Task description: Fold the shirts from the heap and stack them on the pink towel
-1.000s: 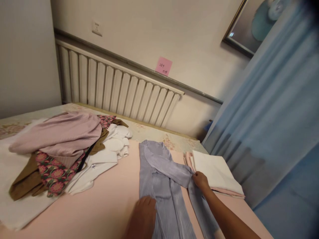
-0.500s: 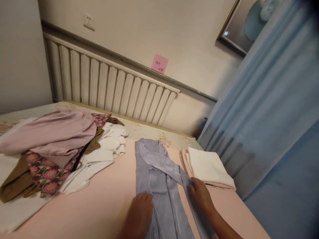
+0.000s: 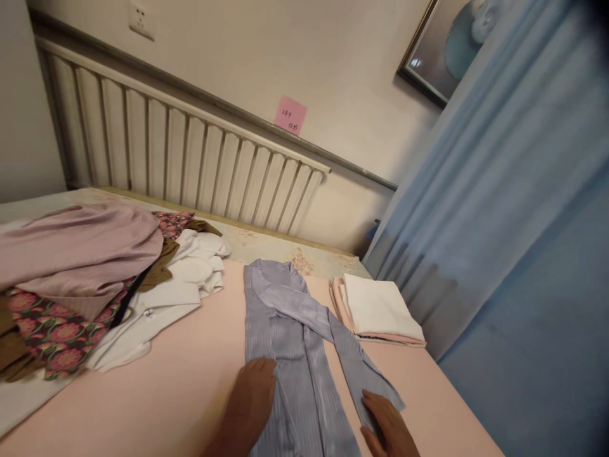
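The blue-grey ribbed shirt (image 3: 290,343) lies at the lower centre of the frame on the pink sheet (image 3: 176,406), its long axis running from the collar near mid-frame down to the bottom edge, with a slight lean rightward; one sleeve (image 3: 356,358) slants across it towards the lower right, and the right hand (image 3: 389,424) is the nearer to that sleeve's end, which lies up and left of its knuckles; thumb and fingers there stand apart, over the sleeve; the left hand (image 3: 253,398) rests at the shirt's left edge, and whether its fingers grip the cloth I cannot tell.

Counted: two hands; one shirt, with one sleeve plainly visible; one folded stack (image 3: 380,308), white on top, right of centre, its layers too tight to number; one loose heap of clothes (image 3: 90,247) at the left, its pieces overlapping too much for a sure count; one pink note (image 3: 290,115), upper centre.
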### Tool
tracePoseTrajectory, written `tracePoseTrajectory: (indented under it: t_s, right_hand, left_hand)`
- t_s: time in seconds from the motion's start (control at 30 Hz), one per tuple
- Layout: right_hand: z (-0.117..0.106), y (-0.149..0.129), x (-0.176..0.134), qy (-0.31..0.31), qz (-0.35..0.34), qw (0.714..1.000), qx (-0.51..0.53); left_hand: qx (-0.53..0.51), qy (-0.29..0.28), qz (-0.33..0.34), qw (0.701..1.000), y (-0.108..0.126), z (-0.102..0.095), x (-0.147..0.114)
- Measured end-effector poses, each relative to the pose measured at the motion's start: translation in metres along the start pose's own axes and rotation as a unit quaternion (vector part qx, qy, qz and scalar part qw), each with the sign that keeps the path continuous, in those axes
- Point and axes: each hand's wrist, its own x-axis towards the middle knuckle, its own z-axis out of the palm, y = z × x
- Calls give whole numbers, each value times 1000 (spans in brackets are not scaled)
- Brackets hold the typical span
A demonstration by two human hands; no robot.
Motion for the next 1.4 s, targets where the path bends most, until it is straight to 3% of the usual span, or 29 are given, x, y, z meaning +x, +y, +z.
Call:
tracePoseTrajectory:
  t_s: [0.13,0.43,0.8,1.4]
  right_hand:
    - [8,4,-6,56,-10,998,-16]
    - [11,6,-5,69,-12,997,-12]
    - [17,14,-8,97,-3,995,0]
    - [19,17,-10,76,2,997,-7]
  left_hand:
    - [-3,3,7,1000,0,-1,0]
    - [-15,34,13,999,-6,8,0]
    - [-13,21,10,1000,-5,6,0]
    - [-12,10,8,1000,-5,5,1]
